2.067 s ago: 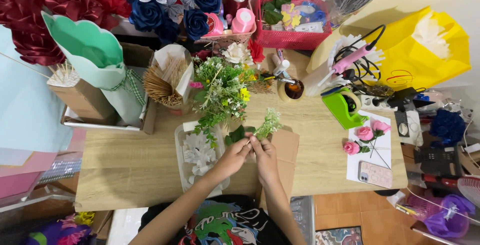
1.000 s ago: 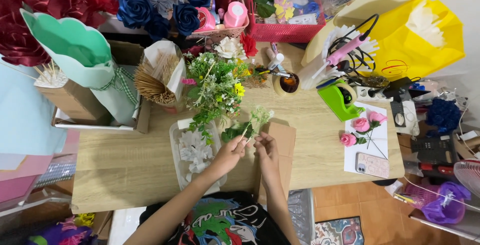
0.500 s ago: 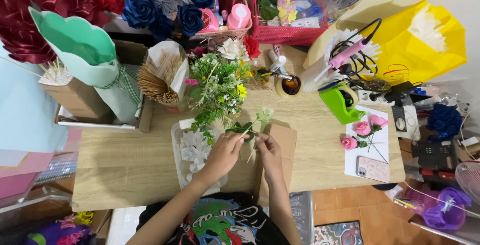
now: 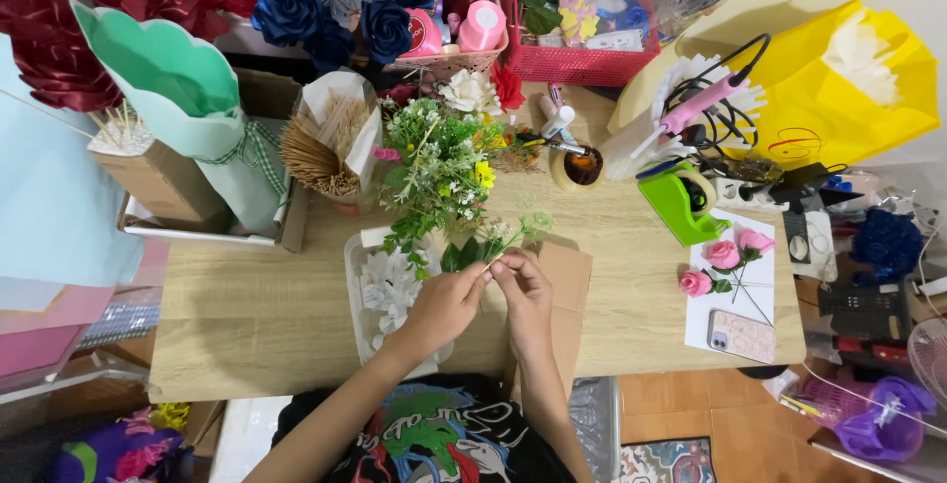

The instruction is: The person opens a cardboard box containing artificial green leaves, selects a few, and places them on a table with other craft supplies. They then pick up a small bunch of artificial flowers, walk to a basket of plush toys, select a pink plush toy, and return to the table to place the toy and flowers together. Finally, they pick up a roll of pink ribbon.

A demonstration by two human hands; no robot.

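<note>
The left hand and the right hand meet fingertip to fingertip — both pinch 1 green sprig. The sprig sits over the wooden table, near the bouquet.

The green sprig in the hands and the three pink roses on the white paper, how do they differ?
The green sprig is held up by the left hand and right hand; the pink roses lie untouched on the white paper. The sprig is green-leaved with tiny blooms; the roses are larger and pink. Both have stems.

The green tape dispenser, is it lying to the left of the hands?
No, the green tape dispenser sits on the table to the right of both hands, beside the pink paper roses.
</note>
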